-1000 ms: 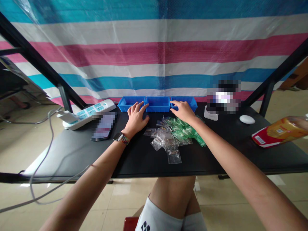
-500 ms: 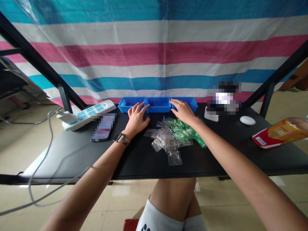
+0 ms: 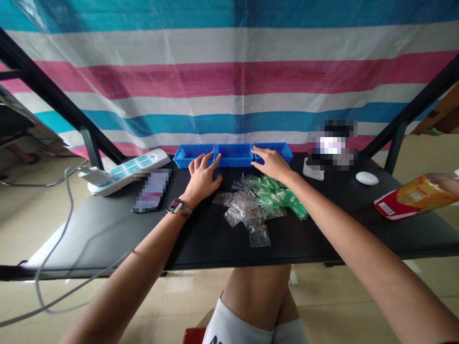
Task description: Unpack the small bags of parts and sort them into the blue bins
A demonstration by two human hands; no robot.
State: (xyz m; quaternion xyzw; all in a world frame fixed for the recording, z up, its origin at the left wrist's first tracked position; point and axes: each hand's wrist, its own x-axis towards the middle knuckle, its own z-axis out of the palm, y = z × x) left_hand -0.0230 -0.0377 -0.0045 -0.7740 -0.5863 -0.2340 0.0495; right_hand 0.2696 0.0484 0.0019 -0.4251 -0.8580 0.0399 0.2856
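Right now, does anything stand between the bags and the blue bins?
Yes, in this view: the left hand lies between the bags and the left bin, the right hand between them and the right bin. Nothing visible blocks the middle bin.

Blue plastic bins are looking smooth at twelve o'clock. Clear plastic bags are glinting at six o'clock.

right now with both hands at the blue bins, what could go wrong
The green packets and clear packets overlap, so they might get mixed. The right forearm looks close to the green packets and could sweep some aside. A cable runs near the left forearm and might snag.
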